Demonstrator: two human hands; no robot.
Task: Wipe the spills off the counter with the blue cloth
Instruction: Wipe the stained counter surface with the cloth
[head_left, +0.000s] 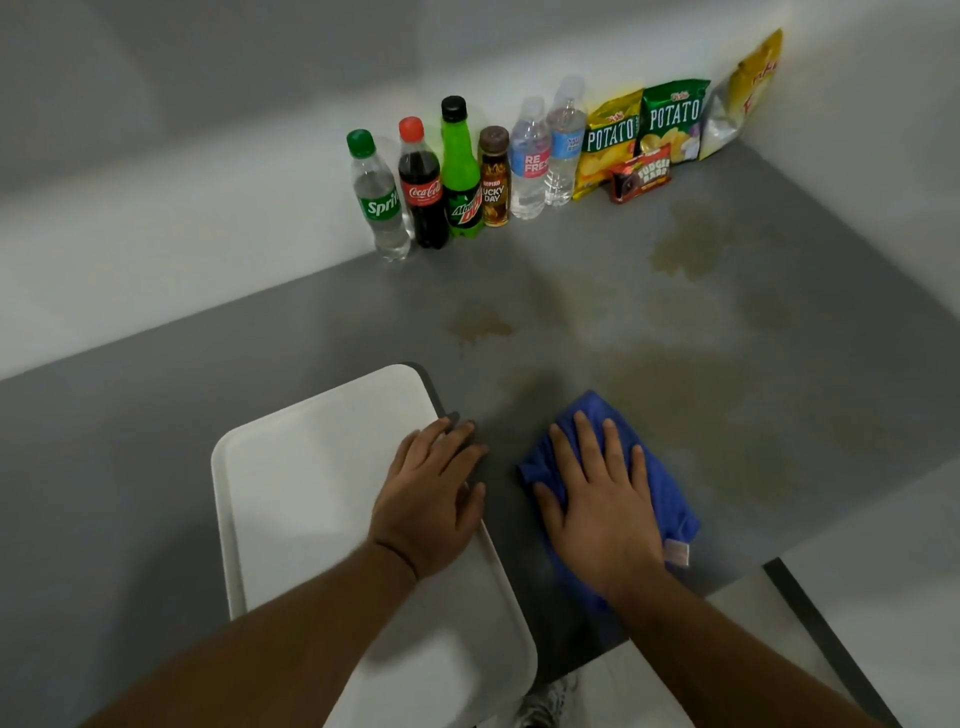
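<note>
The blue cloth (660, 483) lies bunched on the grey counter (260, 364) near its front edge. My right hand (597, 499) presses flat on the cloth, fingers straight and spread. My left hand (431, 493) rests flat on the right edge of a white tray (311, 493), fingertips reaching onto the counter. Brownish spills stain the counter: a broad faint one (691, 405) just right of the cloth, a small one (478, 327) behind the tray, and a darker one (685, 244) near the snack bags.
Several drink bottles (457, 176) stand in a row against the back wall. Chip bags (644, 130) and a small snack pack (639, 174) lean in the back right corner. The counter's front edge (727, 582) runs just below my right wrist, floor beyond.
</note>
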